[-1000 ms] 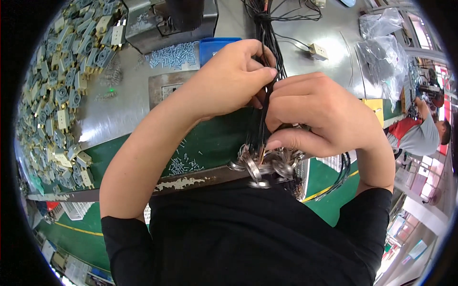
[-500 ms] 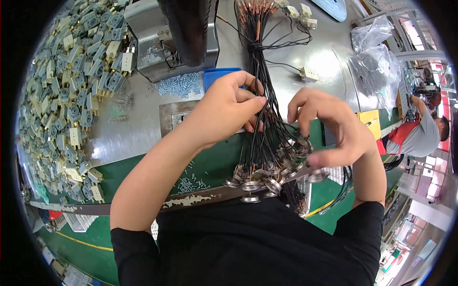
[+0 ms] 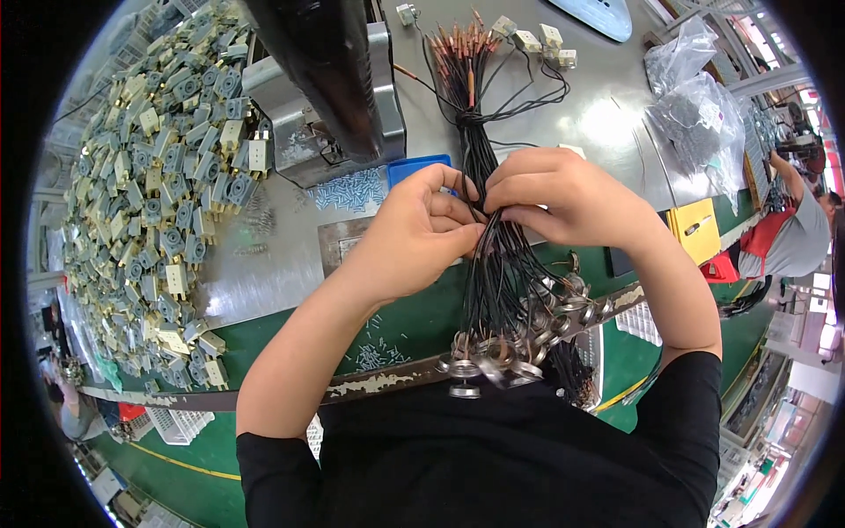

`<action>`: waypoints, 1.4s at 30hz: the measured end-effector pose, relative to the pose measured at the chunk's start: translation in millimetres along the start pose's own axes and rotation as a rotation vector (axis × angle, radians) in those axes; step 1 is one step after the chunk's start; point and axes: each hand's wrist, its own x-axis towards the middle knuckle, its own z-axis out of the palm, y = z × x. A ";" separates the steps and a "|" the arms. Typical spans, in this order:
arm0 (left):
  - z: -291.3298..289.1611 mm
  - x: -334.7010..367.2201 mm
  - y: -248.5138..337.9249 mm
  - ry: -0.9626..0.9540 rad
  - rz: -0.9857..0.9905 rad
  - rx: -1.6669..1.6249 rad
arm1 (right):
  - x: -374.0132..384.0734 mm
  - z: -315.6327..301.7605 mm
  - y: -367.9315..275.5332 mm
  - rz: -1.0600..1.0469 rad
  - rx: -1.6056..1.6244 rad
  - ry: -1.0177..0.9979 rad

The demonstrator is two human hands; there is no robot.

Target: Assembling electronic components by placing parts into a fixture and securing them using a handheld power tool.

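A thick bundle of black wires (image 3: 480,145) runs from the far side of the bench toward me, tied near its copper-coloured far ends (image 3: 466,48). My left hand (image 3: 421,224) pinches strands from the left side, thumb and fingertips closed on them. From the right, my right hand (image 3: 563,195) grips the same bundle, its fingertips close to the left ones. Below both hands the wires fan out to several round silver metal caps (image 3: 497,352) at the bench's near edge. Small cream connectors (image 3: 526,40) hang on a few wires at the far end.
Grey and cream plug parts (image 3: 167,202) are heaped at the left. Beside a metal machine (image 3: 339,123) lie small screws (image 3: 352,189) and a blue tray (image 3: 405,167). Plastic bags (image 3: 695,114) and a yellow notepad (image 3: 694,231) lie right. Another person (image 3: 783,233) is farther right.
My right hand has moved left from above the caps and closed on the wire bundle beside my left hand. The left hand keeps its pinch. The whole view has shifted slightly.
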 end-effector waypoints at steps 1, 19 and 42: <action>2.6 -1.2 0.9 0.025 0.003 -0.027 | -3.1 0.9 1.3 -0.004 -0.002 0.002; 16.8 -17.4 -5.6 -0.173 -0.143 -0.290 | -10.3 -0.6 2.1 0.147 0.273 -0.085; 48.6 -6.3 -16.9 0.461 0.143 -0.332 | -18.0 7.6 11.5 0.260 0.617 0.009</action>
